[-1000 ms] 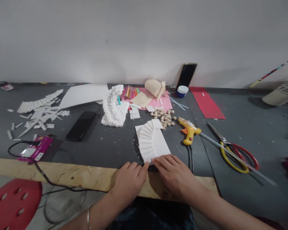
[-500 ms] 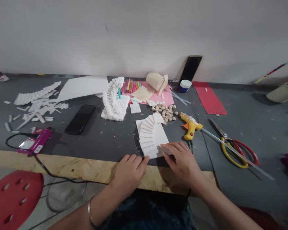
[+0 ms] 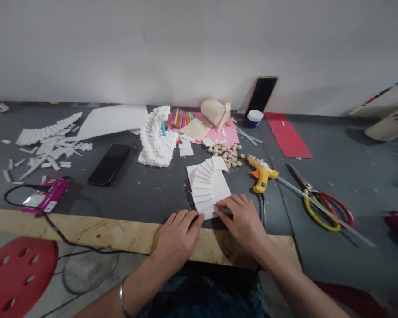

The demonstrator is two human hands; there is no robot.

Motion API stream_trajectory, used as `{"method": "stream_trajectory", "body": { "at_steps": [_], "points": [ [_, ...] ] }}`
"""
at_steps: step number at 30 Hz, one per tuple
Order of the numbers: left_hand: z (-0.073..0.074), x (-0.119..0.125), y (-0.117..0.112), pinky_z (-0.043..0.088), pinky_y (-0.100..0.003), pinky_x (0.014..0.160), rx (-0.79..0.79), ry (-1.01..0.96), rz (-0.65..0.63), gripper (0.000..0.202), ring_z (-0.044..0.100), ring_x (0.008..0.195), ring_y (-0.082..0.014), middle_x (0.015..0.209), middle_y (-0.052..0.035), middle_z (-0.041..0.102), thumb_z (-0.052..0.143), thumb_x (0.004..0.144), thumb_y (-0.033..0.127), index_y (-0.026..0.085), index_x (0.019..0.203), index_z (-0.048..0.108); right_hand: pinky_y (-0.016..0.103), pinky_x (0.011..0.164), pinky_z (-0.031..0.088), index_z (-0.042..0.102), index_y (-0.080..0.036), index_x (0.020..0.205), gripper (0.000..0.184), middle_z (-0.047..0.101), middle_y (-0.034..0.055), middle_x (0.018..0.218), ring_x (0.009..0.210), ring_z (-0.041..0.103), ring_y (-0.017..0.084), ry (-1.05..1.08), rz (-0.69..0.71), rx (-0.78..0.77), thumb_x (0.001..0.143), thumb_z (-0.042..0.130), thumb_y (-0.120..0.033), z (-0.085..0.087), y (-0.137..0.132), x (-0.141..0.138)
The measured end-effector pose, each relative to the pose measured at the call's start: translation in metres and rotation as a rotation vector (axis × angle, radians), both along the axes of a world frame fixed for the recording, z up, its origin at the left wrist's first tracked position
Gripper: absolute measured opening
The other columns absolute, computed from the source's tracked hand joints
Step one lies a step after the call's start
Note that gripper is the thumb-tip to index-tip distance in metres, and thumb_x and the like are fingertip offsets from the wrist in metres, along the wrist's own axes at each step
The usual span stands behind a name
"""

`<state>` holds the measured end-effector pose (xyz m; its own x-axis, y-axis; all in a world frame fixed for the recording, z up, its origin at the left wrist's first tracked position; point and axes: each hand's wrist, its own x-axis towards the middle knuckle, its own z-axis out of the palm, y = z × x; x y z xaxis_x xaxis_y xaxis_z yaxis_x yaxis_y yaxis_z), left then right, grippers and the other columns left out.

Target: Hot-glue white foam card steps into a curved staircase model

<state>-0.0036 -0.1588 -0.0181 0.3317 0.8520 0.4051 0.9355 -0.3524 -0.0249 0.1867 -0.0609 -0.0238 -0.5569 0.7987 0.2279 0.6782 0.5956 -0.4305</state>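
Observation:
Near the table's front edge lies a small curved white staircase model (image 3: 203,185) of foam-board pieces on a white base card (image 3: 221,185). My left hand (image 3: 179,234) has its fingers curled, with thumb and forefinger closed at the model's lower left corner. On the other side, my right hand (image 3: 242,216) pinches the lower right end of the bottom white strip (image 3: 207,213); its fingertips partly hide that end. A yellow hot glue gun (image 3: 262,174) with a long clear glue stick (image 3: 321,207) lies right of the model. Pistachio shells (image 3: 227,154) are heaped just behind it.
A white, bumpy curved piece (image 3: 157,143) stands behind my left hand. Left of it lie a black phone (image 3: 109,164), white offcuts (image 3: 49,152) and a purple box (image 3: 48,194) with a black cable. Scissors (image 3: 318,198) rest at right; another phone (image 3: 262,95) leans on the wall.
My right hand has slid slightly left along the bottom strip, toward my left hand. My left hand stays at the model's corner. The whole view has shifted a little.

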Motion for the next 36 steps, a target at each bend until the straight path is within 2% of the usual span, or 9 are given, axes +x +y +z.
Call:
{"method": "stream_trajectory", "body": {
  "at_steps": [12, 30, 33, 36],
  "points": [
    [-0.005, 0.0, 0.0, 0.045, -0.037, 0.075, -0.024, 0.004, 0.03, 0.028, 0.06, 0.096, -0.023, 0.109, -0.011, 0.069, 0.055, 0.091, 0.016, 0.013, 0.118, 0.063, 0.034, 0.071, 0.033, 0.067, -0.021, 0.084, 0.012, 0.066, 0.0038, 0.083, 0.082, 0.054, 0.022, 0.051, -0.018, -0.022, 0.092, 0.059, -0.024, -0.003, -0.002, -0.003],
    [-0.004, 0.001, 0.0, 0.044, -0.037, 0.076, -0.031, 0.027, 0.038, 0.03, 0.061, 0.098, -0.0226, 0.111, -0.0109, 0.068, 0.056, 0.091, 0.017, 0.013, 0.12, 0.061, 0.036, 0.074, 0.036, 0.067, -0.021, 0.084, 0.012, 0.068, 0.0051, 0.085, 0.083, 0.056, 0.023, 0.09, -0.028, -0.03, 0.092, 0.058, -0.024, -0.003, -0.004, -0.004],
    [-0.004, 0.002, 0.0, 0.044, -0.037, 0.077, -0.023, 0.013, 0.04, 0.029, 0.061, 0.098, -0.0227, 0.111, -0.0103, 0.069, 0.056, 0.091, 0.016, 0.013, 0.119, 0.062, 0.038, 0.077, 0.04, 0.067, -0.02, 0.084, 0.013, 0.068, 0.0062, 0.086, 0.084, 0.057, 0.023, 0.15, -0.019, -0.132, 0.09, 0.056, -0.023, -0.002, 0.002, 0.001],
    [-0.005, 0.001, 0.0, 0.044, -0.037, 0.078, -0.033, 0.005, 0.038, 0.03, 0.061, 0.098, -0.0228, 0.112, -0.0103, 0.069, 0.056, 0.091, 0.016, 0.013, 0.12, 0.062, 0.037, 0.076, 0.048, 0.065, -0.018, 0.1, 0.019, 0.069, 0.0078, 0.093, 0.084, 0.061, 0.021, 0.3, -0.082, -0.374, 0.09, 0.055, -0.03, -0.001, 0.022, 0.008]
  ]
}}
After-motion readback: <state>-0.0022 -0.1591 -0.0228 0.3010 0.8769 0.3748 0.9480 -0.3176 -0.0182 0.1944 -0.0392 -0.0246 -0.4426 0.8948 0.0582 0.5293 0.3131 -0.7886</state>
